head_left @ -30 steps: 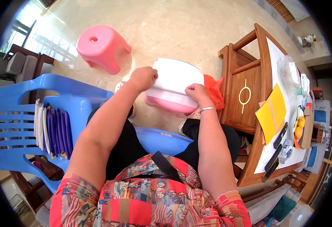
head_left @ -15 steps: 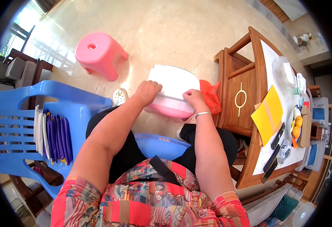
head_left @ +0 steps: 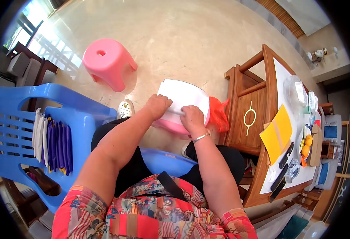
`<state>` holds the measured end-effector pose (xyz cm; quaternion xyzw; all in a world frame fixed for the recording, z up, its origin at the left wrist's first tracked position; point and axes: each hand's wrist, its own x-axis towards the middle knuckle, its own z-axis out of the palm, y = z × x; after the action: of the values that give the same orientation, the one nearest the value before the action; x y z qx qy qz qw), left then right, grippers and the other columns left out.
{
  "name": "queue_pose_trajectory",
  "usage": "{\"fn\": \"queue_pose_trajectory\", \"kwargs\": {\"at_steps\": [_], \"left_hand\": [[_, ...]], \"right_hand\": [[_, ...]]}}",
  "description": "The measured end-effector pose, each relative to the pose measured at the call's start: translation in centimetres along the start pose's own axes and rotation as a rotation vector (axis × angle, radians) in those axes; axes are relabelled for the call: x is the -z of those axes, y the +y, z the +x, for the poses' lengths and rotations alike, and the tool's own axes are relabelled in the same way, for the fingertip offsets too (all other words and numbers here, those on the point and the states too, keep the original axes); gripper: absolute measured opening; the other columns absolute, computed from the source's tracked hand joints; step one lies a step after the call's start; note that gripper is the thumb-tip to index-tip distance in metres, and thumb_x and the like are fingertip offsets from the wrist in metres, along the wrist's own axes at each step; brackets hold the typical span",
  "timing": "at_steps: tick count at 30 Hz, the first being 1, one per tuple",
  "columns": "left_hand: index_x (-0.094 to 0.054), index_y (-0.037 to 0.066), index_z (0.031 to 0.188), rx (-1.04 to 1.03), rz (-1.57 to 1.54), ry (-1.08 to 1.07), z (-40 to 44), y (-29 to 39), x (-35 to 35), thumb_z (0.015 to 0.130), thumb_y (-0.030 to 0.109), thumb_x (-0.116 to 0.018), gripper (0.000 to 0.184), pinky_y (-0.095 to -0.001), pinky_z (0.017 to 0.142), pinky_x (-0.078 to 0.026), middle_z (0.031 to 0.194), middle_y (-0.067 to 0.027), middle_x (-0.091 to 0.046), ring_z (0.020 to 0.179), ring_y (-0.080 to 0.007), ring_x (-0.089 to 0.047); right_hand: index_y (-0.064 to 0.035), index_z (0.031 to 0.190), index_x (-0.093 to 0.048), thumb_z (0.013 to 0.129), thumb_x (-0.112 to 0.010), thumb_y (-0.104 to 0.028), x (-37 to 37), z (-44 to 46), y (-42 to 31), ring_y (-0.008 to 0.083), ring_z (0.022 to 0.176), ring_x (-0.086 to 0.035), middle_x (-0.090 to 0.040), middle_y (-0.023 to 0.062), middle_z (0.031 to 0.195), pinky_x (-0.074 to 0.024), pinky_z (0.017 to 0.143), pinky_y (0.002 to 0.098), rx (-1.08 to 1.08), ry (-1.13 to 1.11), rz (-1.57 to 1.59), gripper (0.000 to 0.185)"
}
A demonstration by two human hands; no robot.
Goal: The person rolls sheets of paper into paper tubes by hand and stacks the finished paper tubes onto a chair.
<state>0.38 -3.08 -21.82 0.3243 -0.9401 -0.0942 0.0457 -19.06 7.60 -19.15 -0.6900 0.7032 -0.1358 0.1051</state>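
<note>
Right hand (head_left: pixel 193 118) has slid in closer to the left hand (head_left: pixel 158 106) since the last frame, so both now look pinched nearly shut on the near edge of the white sheet (head_left: pixel 187 94) lying across that pink stool (head_left: pixel 171 126), lol.

White sheet (head_left: pixel 187 92) lay over pink base (head_left: pixel 172 126) mid-frame; left hand (head_left: pixel 158 106) and right hand (head_left: pixel 192 118) touched near edge. Pink stool (head_left: pixel 105 61) stood upper left. Red bag (head_left: pixel 218 114) sat just right of sheet. Bench (head_left: pixel 271 95), right of frame, carried yellow envelope (head_left: pixel 276 131).
</note>
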Motion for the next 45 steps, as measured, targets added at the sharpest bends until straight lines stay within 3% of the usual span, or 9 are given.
{"fn": "queue_pose_trajectory", "kwargs": {"at_steps": [7,13,16,19,26,31,34,37,45], "left_hand": [[-0.068,0.017,0.097,0.005,-0.031,-0.017,-0.1,-0.1,-0.1,0.084,0.010,-0.066,0.015,-0.0426,0.082,-0.050,0.094,-0.0038,-0.071,0.096,-0.0263,-0.069],[-0.069,0.017,0.099,0.070,-0.095,-0.187,0.4,-0.5,0.5,0.080,0.013,-0.072,0.020,-0.0418,0.085,-0.050,0.099,-0.0048,-0.071,0.101,-0.0270,-0.069],[-0.070,0.017,0.099,0.094,-0.103,-0.170,0.3,-0.4,0.8,0.079,0.015,-0.076,0.021,-0.0419,0.088,-0.050,0.104,-0.0048,-0.071,0.105,-0.0273,-0.068],[-0.074,0.019,0.100,0.118,-0.122,-0.226,0.4,-0.2,1.3,0.090,0.010,-0.061,0.019,-0.0427,0.097,-0.046,0.111,-0.0058,-0.072,0.112,-0.0243,-0.066],[-0.075,0.018,0.101,0.148,-0.087,-0.236,0.9,-0.1,2.4,0.090,0.012,-0.060,0.020,-0.0450,0.100,-0.042,0.109,-0.0068,-0.072,0.111,-0.0252,-0.065],[-0.076,0.017,0.102,0.208,-0.079,-0.190,1.0,0.3,2.2,0.089,0.012,-0.059,0.021,-0.0440,0.099,-0.042,0.107,-0.0069,-0.072,0.111,-0.0253,-0.064],[-0.076,0.017,0.100,0.186,-0.014,-0.157,1.2,0.1,1.9,0.085,0.024,-0.073,0.017,-0.0442,0.097,-0.043,0.105,-0.0063,-0.072,0.111,-0.0259,-0.064],[-0.076,0.017,0.098,0.186,-0.022,-0.160,1.2,0.0,1.6,0.086,0.025,-0.072,0.015,-0.0444,0.097,-0.043,0.105,-0.0067,-0.072,0.110,-0.0262,-0.064],[-0.074,0.018,0.102,0.189,-0.038,-0.158,1.3,-0.1,1.6,0.083,0.018,-0.072,0.019,-0.0453,0.099,-0.042,0.101,-0.0052,-0.073,0.108,-0.0266,-0.066]], "right_hand": [[-0.0123,0.102,-0.075,0.081,-0.073,-0.016,-0.4,-0.6,1.2,0.0317,0.101,-0.066,-0.070,0.0105,0.100,-0.0535,0.088,0.0441,-0.043,-0.078,-0.031,0.022],[-0.0119,0.097,-0.077,0.082,-0.072,-0.016,-0.7,-0.5,1.6,0.0322,0.101,-0.066,-0.069,0.0115,0.100,-0.0520,0.089,0.0446,-0.019,-0.086,-0.023,0.017],[-0.0117,0.099,-0.077,0.083,-0.071,-0.017,-0.3,-0.4,1.5,0.0324,0.102,-0.066,-0.070,0.0116,0.101,-0.0507,0.090,0.0449,-0.016,-0.120,-0.032,0.017],[-0.0116,0.102,-0.074,0.084,-0.071,-0.017,0.0,-0.1,1.4,0.0325,0.104,-0.066,-0.070,0.0114,0.103,-0.0498,0.092,0.0449,-0.048,-0.137,0.003,0.019],[-0.0121,0.106,-0.072,0.086,-0.072,-0.024,0.0,0.4,1.8,0.0338,0.105,-0.066,-0.070,0.0127,0.105,-0.0496,0.094,0.0459,-0.067,-0.197,-0.047,0.023],[-0.0119,0.107,-0.074,0.087,-0.071,-0.024,-1.1,0.3,2.5,0.0349,0.106,-0.066,-0.070,0.0130,0.104,-0.0499,0.096,0.0460,-0.043,-0.107,-0.088,0.023],[-0.0110,0.108,-0.074,0.087,-0.069,-0.024,-0.9,0.6,2.3,0.0333,0.108,-0.065,-0.069,0.0136,0.105,-0.0485,0.095,0.0466,-0.057,-0.155,-0.097,0.025],[-0.0111,0.111,-0.073,0.087,-0.069,-0.023,-0.4,0.5,1.9,0.0318,0.109,-0.065,-0.070,0.0130,0.106,-0.0474,0.095,0.0466,-0.075,-0.119,-0.048,0.027],[-0.0117,0.110,-0.071,0.086,-0.071,-0.021,0.2,0.7,2.0,0.0310,0.109,-0.066,-0.072,0.0109,0.107,-0.0461,0.096,0.0453,-0.079,-0.188,-0.052,0.025]]}}
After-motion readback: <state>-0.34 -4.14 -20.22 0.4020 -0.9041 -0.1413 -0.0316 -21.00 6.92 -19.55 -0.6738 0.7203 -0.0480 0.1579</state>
